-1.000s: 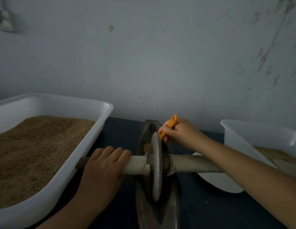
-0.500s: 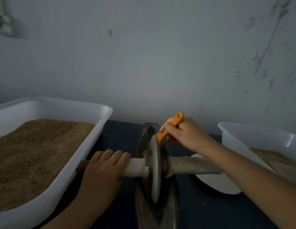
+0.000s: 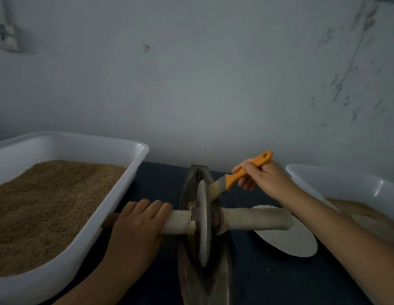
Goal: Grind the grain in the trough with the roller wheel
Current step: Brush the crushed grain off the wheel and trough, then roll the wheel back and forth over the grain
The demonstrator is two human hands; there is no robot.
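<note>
A dark boat-shaped metal trough [image 3: 192,179] lies on the dark table, running away from me. A grey roller wheel [image 3: 202,219] stands upright in it on a cloth-wrapped axle [image 3: 255,219]. My left hand [image 3: 136,225] grips the left end of the axle. My right hand [image 3: 264,177] holds an orange-handled brush [image 3: 237,175], its pale bristles against the wheel's upper right face. Brown grain [image 3: 191,204] shows in the trough beside the hub.
A large white tub [image 3: 125,186] full of brown grain sits at the left, close to my left hand. Another white tub [image 3: 345,181] with some grain stands at the right. A pale round disc [image 3: 297,241] lies on the table under my right forearm. A wall rises just behind.
My right hand has drawn the brush up and to the right, so its bristles and ferrule now show beside the wheel. My left hand keeps its grip on the axle.
</note>
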